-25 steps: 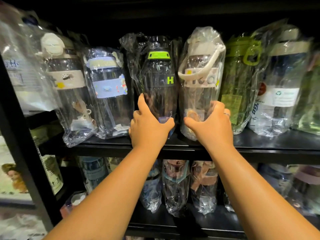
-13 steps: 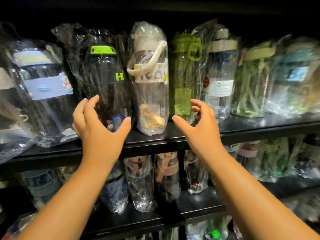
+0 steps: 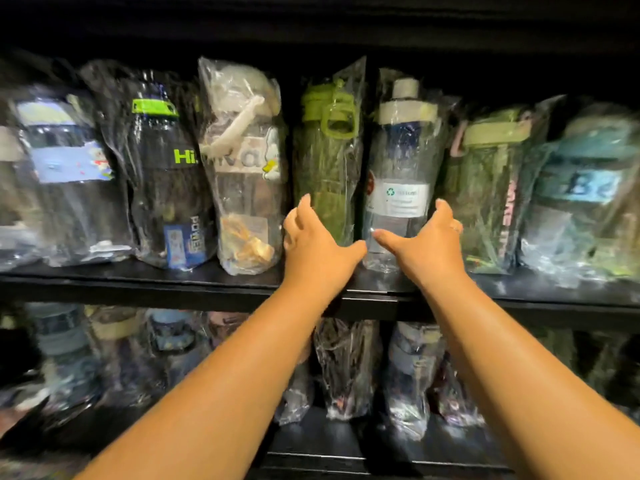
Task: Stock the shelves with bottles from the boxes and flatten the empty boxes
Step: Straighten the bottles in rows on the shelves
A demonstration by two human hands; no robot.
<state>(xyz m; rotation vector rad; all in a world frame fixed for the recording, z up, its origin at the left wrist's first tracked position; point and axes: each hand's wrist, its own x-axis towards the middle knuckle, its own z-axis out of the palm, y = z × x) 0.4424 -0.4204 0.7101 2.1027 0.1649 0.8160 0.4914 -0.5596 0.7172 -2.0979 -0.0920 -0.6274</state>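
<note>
Both hands have slid rightward along the row since a second ago, leaving the dark bottle with the lime-green cap band (image 3: pixel 162 168) and the clear bottle with the cream carry strap (image 3: pixel 242 174), which both stand left of the green bottle.

The left hand (image 3: pixel 318 254) now straddles the foot of the translucent green plastic bottle in its clear film bag (image 3: pixel 327 168). Thumb and fingers are spread wide to either side and clasp nothing; whether the skin touches the film I cannot tell. The right hand (image 3: pixel 424 252) is spread the same way at the clear bottle with the white recycling label (image 3: pixel 400 199), just right of the green bottle, their bags touching.

The step looks like squaring this pair on the black shelf board (image 3: pixel 173 282). It should go best if each bottle is taken low on its hard body, not by the loose film, which will likely slip and crumple. Close gently, then ease both back together so the bases sit fully behind the front lip, labels outward.

The green bottle stands upright on that board, the loop handle on its lid facing forward and its bag rising in a slack peak above the cap.
</note>
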